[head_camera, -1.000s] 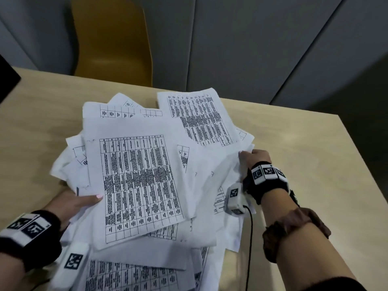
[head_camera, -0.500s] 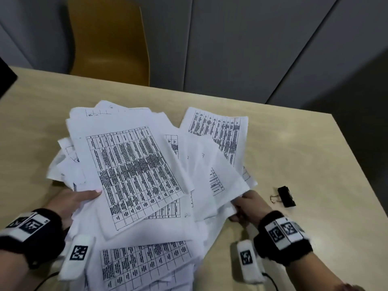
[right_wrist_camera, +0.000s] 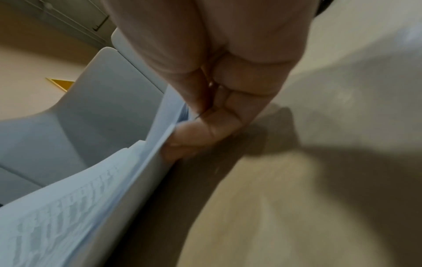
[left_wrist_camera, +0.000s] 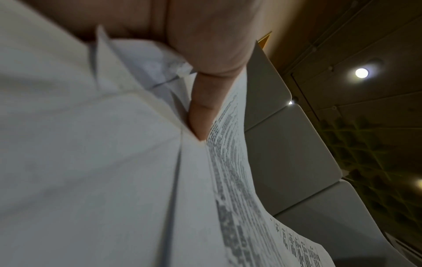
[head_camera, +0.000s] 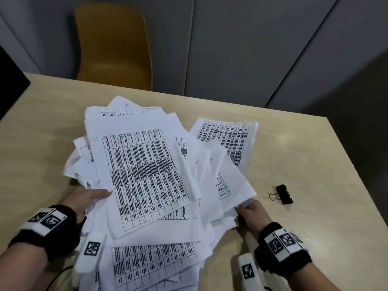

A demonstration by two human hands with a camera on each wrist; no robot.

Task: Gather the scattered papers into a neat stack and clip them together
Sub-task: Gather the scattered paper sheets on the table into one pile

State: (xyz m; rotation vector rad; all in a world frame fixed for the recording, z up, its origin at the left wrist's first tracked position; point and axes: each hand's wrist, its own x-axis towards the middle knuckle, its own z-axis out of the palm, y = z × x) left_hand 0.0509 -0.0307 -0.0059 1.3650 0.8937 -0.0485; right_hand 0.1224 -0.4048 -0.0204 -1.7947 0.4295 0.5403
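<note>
A loose heap of white printed papers (head_camera: 144, 175) lies fanned out on the wooden table (head_camera: 315, 154). My left hand (head_camera: 92, 198) holds the heap's left edge, with the thumb (left_wrist_camera: 205, 108) lying on top of the sheets (left_wrist_camera: 114, 180) and the fingers hidden under them. My right hand (head_camera: 252, 213) grips the heap's right edge; in the right wrist view its fingers (right_wrist_camera: 200, 133) curl under the sheets (right_wrist_camera: 80, 198). A black binder clip (head_camera: 283, 194) with wire handles lies on the table just right of my right hand, apart from the papers.
A yellow chair (head_camera: 113, 47) stands behind the table's far edge. A dark object (head_camera: 10, 80) juts in at the far left. Grey wall panels (head_camera: 252, 49) rise behind. The table's right edge (head_camera: 357, 175) runs diagonally near the clip.
My right hand slid back along the heap's right edge toward me, pulling sheets inward and uncovering the binder clip. The heap shifted nearer and grew tighter. My left hand kept its hold.
</note>
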